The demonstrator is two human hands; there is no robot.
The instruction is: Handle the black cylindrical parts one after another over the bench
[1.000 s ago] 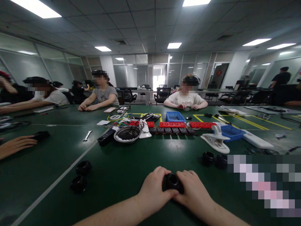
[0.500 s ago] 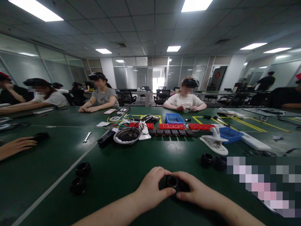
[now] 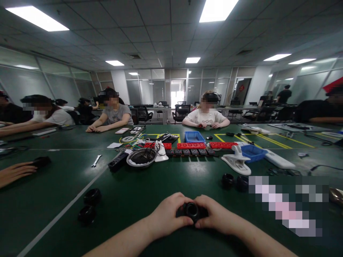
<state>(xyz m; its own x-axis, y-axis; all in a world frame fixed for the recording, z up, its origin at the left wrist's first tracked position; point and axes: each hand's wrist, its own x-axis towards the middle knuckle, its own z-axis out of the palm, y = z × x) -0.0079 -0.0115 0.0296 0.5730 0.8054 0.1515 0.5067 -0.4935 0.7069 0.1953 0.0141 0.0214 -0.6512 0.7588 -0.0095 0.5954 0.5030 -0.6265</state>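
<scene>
A small black ring-shaped part [image 3: 192, 210] sits low over the green table [image 3: 150, 189], near its front edge. My left hand [image 3: 167, 213] wraps it from the left with curled fingers. My right hand [image 3: 214, 214] grips it from the right, thumb and fingers pressed against it. Only the part's top opening shows between the two hands.
Two black rings [image 3: 89, 204] lie to the left, two more [image 3: 234, 181] to the right. A metal bowl [image 3: 141, 157], red and black power strips [image 3: 191, 148], blue trays [image 3: 252, 151] and a white clamp [image 3: 237, 162] fill mid-table. Other people sit around; another person's hand [image 3: 14, 172] rests at left.
My view swung slightly right. My right hand loosened and regripped the black part; both hands stay closed around it at the same spot.
</scene>
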